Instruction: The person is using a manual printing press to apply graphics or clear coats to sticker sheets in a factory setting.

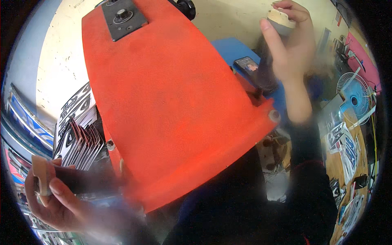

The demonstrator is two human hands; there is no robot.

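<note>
My left hand [67, 212], at the lower left, has its fingers closed round a tan, block-like piece [40, 173]. A dark, blurred bar [81, 179] runs from beside that piece toward the red machine cover [159, 90]. Raised at the upper right, my right hand [300, 47] pinches a cream-and-grey rounded piece [281, 21] between thumb and fingers. Below it is a dark, smeared upright shape [265, 69]; whether it joins the piece I cannot tell. The broad cover lies between my hands, with a dark plate and knob [122, 15] at its far end.
Fanned black-and-white printed sheets [79, 145] lie left of the cover. A phone [246, 64] rests on a blue surface [228, 45] to the right. Farther right stand a blue fan [354, 100] and a wooden table [357, 157] with printed sheets. A bolt [274, 116] sits at the cover's right corner.
</note>
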